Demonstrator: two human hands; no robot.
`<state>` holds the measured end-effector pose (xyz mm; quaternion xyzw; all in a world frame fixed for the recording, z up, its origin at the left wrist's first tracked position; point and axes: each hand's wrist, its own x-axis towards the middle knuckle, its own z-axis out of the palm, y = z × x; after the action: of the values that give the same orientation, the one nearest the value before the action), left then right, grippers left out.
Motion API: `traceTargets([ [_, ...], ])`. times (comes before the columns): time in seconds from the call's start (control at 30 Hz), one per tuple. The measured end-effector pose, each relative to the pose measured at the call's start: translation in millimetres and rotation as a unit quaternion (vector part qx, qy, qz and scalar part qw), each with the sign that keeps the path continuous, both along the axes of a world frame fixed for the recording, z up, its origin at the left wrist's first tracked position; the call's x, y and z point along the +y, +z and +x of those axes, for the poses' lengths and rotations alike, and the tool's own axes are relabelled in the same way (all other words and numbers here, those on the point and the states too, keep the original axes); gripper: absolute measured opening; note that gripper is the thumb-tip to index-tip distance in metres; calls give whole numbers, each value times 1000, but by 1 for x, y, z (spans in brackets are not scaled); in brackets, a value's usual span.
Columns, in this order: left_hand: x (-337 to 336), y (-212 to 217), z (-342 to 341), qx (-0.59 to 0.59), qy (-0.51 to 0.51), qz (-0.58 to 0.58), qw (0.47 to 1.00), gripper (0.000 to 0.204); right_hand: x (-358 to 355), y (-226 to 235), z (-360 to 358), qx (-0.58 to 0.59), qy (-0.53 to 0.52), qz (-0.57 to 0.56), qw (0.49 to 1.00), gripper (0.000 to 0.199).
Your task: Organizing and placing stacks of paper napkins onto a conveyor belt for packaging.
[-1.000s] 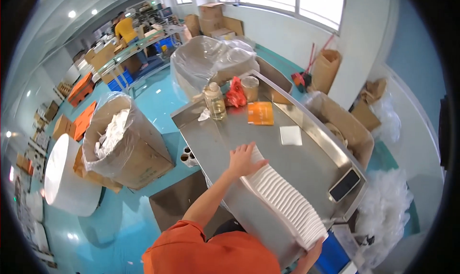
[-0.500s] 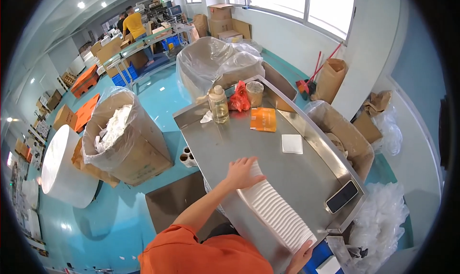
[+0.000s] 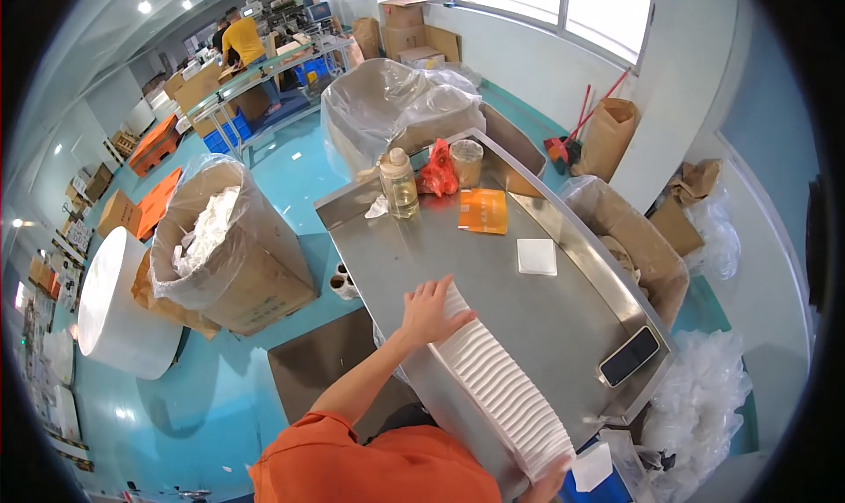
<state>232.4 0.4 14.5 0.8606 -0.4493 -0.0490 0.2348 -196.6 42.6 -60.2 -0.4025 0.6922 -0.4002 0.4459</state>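
One white paper stack (image 3: 502, 371) runs far-left to near-right on the bench (image 3: 563, 318), left hand (image 3: 430, 315) fingers half-open, clasping its far end; right hand (image 3: 547, 483) nearer, grip unclear.

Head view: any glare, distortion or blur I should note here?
Head view: window panes blown out to white; teal floor and metal table carry bright reflections. Head view: fisheye curvature bends straight edges, corners go black. Head view: the right hand looks slightly smeared, the left hand crisper.
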Motion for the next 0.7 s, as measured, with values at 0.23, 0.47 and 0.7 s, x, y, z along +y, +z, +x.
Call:
traceTargets([
  [0.23, -4, -1, -6, 1, 19, -15, 1000, 90, 8, 17, 8, -66, 182, -53, 980, 42],
  [0.47, -6, -2, -14, -10, 20, 1, 1000, 91, 9, 23, 1, 77, 74, -132, 985, 56],
  [0.7, -5, -4, -18, -4, 21, -8, 1000, 92, -2, 10, 10, 77, 227, -176, 955, 55],
])
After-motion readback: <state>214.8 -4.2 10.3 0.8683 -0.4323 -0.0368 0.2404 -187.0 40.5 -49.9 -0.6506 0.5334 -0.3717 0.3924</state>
